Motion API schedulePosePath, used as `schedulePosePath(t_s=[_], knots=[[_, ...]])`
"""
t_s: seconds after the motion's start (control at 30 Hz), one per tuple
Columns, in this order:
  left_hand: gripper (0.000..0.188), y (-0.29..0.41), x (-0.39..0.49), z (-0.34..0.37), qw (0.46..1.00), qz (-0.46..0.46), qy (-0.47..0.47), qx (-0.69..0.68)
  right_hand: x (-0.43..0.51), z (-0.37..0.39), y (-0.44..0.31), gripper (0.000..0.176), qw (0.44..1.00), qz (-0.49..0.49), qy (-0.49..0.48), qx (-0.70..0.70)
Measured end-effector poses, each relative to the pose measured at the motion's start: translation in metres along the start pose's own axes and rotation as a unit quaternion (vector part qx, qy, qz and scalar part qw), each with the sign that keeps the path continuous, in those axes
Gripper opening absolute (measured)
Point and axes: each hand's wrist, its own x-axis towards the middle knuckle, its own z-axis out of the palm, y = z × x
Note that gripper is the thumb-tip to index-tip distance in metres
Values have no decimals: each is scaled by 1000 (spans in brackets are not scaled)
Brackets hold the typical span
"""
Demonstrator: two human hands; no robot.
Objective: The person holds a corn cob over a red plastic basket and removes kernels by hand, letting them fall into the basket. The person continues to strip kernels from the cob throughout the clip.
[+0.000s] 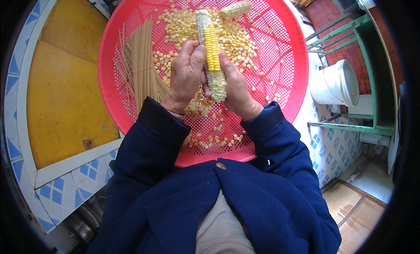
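Between my two hands is a corn cob (213, 53), held lengthwise over a red plastic sieve basket (282, 129). A few rows of yellow kernels stay on its upper face; the rest that shows is bare. My left hand (187, 72) grips the cob from its left side. Against the right side lies my right hand (237, 81), thumb beside the kernel rows. Loose kernels (239, 44) are spread under and beyond the hands. A bare cob (235, 9) rests on them at the far side. Left of my left hand lies a banded bundle of dried noodles (142, 60).
A yellow panel (72, 76) in a pale frame, edged by blue-and-white tiles, is at the left. At the right, a white lidded bucket (334, 83) lies sideways near a green frame (352, 126). Metal pots (82, 226) sit low at the left.
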Motion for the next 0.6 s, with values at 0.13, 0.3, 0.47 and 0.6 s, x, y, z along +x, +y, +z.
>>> schedulePosePath(t_s=[0.13, 0.3, 0.47, 0.6], knots=[[46, 1, -3, 0, 968, 142, -10, 206, 1, -3, 2, 46, 1000, -22, 17, 4], [52, -3, -1, -1, 940, 202, -8, 276, 2, -6, 8, 49, 999, -36, 36, 7], [49, -6, 0, 0, 932, 210, -2, 296, 4, -2, 9, 50, 997, -34, 56, 40], [45, -7, -1, 0, 925, 208, 0, 318, 2, -1, 4, 48, 995, 3, 53, 88]])
